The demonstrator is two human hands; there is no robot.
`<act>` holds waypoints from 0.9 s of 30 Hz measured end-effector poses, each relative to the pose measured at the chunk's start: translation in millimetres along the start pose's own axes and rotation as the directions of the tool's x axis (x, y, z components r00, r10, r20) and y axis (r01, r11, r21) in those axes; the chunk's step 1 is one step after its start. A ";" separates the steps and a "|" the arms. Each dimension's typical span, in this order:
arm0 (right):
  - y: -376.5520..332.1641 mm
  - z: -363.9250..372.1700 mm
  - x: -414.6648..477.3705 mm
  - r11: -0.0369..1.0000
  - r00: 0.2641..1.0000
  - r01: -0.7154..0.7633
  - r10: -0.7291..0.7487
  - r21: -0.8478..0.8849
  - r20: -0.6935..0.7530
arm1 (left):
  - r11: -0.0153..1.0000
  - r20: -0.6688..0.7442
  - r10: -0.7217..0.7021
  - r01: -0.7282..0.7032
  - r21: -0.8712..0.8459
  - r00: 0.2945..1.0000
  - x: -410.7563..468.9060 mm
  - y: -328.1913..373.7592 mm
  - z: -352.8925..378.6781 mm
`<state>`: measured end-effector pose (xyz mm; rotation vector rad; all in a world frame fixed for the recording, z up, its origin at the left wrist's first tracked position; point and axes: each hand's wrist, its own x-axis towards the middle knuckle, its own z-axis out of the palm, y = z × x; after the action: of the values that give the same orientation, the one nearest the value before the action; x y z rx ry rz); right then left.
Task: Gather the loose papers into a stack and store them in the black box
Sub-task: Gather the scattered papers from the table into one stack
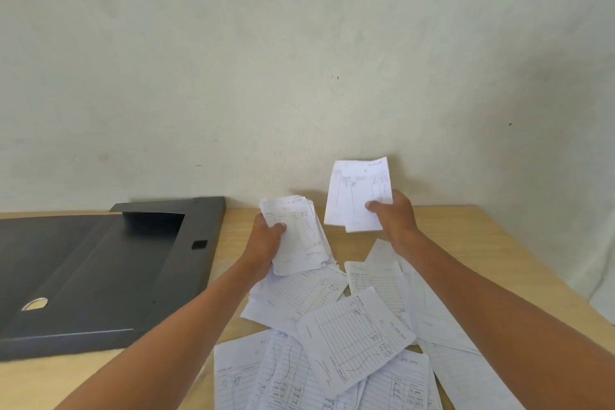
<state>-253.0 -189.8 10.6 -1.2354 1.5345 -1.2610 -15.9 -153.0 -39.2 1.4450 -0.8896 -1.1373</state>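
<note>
My left hand [266, 240] grips a thick stack of white ruled papers [299, 236], held above the table. To its right, my right hand [394, 216] holds up a couple of sheets [356, 193] near the wall. Several loose papers [356, 339] lie scattered and overlapping on the wooden table [466, 243] below both hands. The black box [100, 276] lies open on the left side of the table, its shallow inside holding no papers.
A pale wall [299, 60] rises directly behind the table. The box has a small metal ring hole [35, 304] on its left part and a small square slot [199, 244] on its rim. The table's right edge runs diagonally at the far right.
</note>
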 end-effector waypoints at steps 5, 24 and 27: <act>-27.6 12.6 -29.9 0.987 0.968 -0.091 0.057 0.129 0.245 | 0.995 0.078 0.069 -0.062 -0.081 0.995 -17.2 17.6 -6.1; 33.2 -92.8 -91.7 0.344 0.942 -0.241 0.307 -0.908 -0.134 | 0.881 -0.001 0.020 -0.017 0.473 1.000 -87.4 10.4 -42.6; 44.2 -98.4 -95.7 0.380 0.943 -0.250 0.306 -0.891 -0.133 | 0.806 0.027 0.035 -0.044 0.590 0.999 -82.2 4.3 -35.4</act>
<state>-334.4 -73.4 -13.8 -1.4903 2.3811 -0.0372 -4.1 -66.4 -19.6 1.9079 -1.3611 -0.8675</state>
